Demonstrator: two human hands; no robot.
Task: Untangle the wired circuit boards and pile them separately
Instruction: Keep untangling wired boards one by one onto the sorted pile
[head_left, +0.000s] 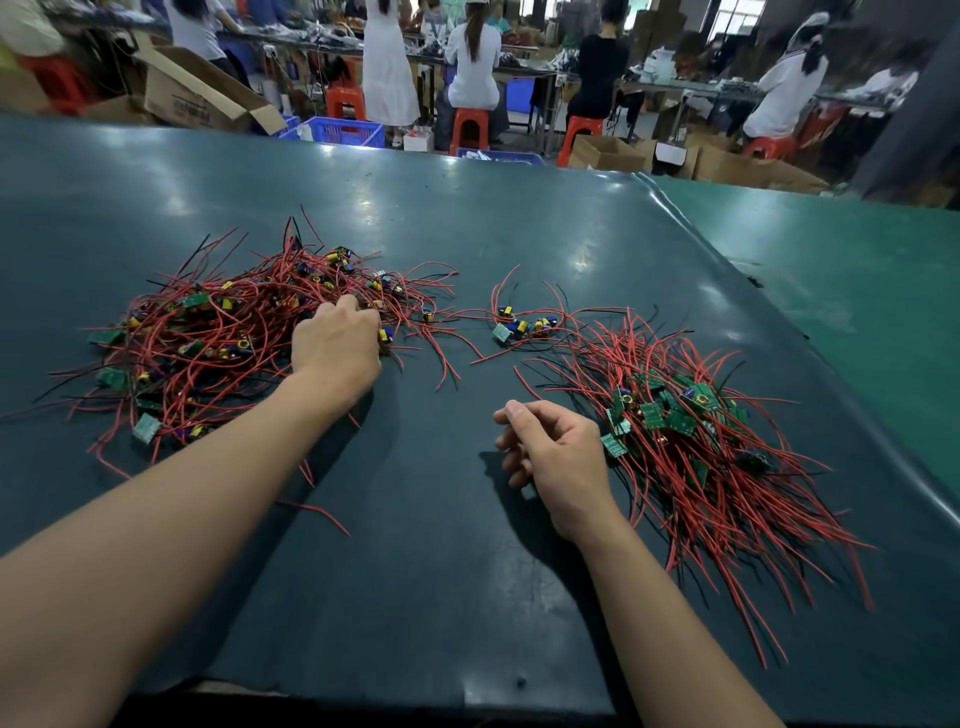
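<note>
Curled into the right edge of the tangle (234, 338), the left hand (335, 351) lies knuckles up with its fingertips buried among red wires and boards; they seem to grip some, though exactly what is hidden. Its forearm stretches out across the dark mat (426, 571). Nearer, the right hand (550, 452) hangs just above the mat, fingers loosely bent, thumb resting toward the forefinger, holding nothing visible. Beside it on the right lies the sorted pile (701, 457), wires fanned toward the near edge, green boards clustered at the top. Between both heaps, farther back, sits a small cluster (524, 327) of a few boards.
</note>
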